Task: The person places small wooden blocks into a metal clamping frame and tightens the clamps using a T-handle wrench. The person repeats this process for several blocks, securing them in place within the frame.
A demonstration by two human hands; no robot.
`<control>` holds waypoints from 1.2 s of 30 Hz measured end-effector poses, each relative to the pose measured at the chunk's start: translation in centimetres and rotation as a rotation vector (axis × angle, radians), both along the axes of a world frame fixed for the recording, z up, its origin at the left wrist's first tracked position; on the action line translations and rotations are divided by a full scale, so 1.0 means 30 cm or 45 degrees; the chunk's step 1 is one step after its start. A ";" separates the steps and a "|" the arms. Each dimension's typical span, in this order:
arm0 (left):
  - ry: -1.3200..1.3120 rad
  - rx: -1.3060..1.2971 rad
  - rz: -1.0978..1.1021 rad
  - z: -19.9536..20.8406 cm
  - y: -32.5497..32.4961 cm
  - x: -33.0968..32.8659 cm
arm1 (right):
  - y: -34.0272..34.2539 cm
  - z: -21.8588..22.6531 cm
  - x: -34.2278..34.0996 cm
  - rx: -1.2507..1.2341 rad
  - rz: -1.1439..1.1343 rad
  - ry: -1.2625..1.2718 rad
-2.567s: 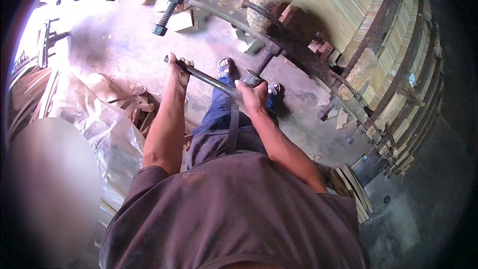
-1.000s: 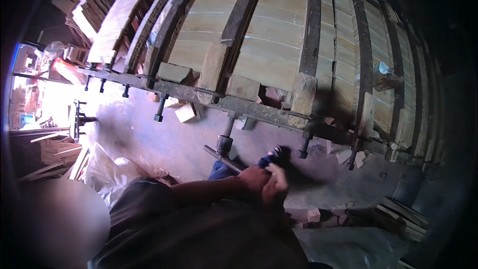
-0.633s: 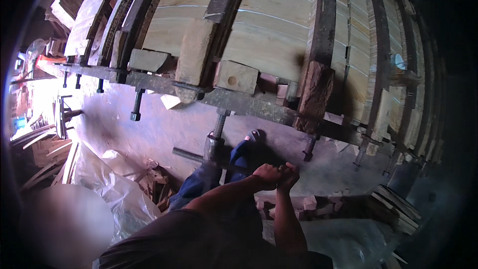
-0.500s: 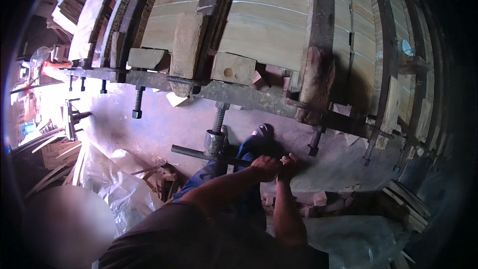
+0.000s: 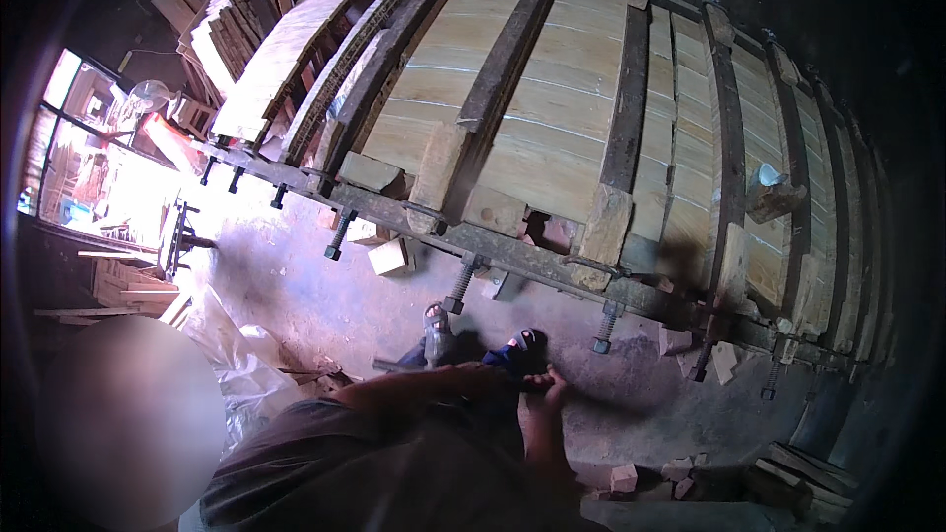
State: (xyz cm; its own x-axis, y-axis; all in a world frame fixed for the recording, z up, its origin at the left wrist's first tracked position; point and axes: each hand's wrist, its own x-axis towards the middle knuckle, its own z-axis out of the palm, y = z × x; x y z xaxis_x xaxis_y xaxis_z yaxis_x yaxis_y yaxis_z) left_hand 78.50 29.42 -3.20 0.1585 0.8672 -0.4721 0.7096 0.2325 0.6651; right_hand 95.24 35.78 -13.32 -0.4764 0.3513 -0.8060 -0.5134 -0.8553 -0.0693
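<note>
Head view, read from my remote station: bar (image 5: 396,366) low at centre, left end showing clear of the left forearm, the rest hidden. Above and to the right of that end, apart from it, a bolt (image 5: 459,288) points down from the rail (image 5: 532,261). Left hand (image 5: 490,381) in shadow, roughly in line with the bar; I cannot tell whether its fingers grip. Right hand (image 5: 545,389) just beside it, fingers curled; what they hold, if anything, I cannot tell. Beyond the rail, dark beams (image 5: 503,69) cross pale panels (image 5: 567,123). Plastic sheet (image 5: 241,360) at left.
</note>
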 end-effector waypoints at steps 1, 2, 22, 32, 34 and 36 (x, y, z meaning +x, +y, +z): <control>-0.013 -0.014 0.056 -0.002 -0.053 0.000 | 0.016 0.039 0.011 0.075 0.062 0.081; -0.042 -0.039 0.090 -0.015 -0.077 -0.013 | 0.049 0.066 0.040 0.159 0.062 0.382; -1.589 0.547 2.141 0.192 -0.846 -0.819 | -0.631 0.277 -0.974 0.542 1.168 0.229; -1.749 0.792 3.002 -0.002 -1.516 -1.458 | -0.923 0.240 -1.498 1.297 1.765 -0.820; -1.617 0.643 3.218 -0.072 -1.577 -1.534 | -0.948 0.167 -1.541 1.303 1.842 -0.929; -1.608 0.553 3.277 -0.156 -1.615 -1.586 | -0.944 0.224 -1.607 1.289 1.926 -1.024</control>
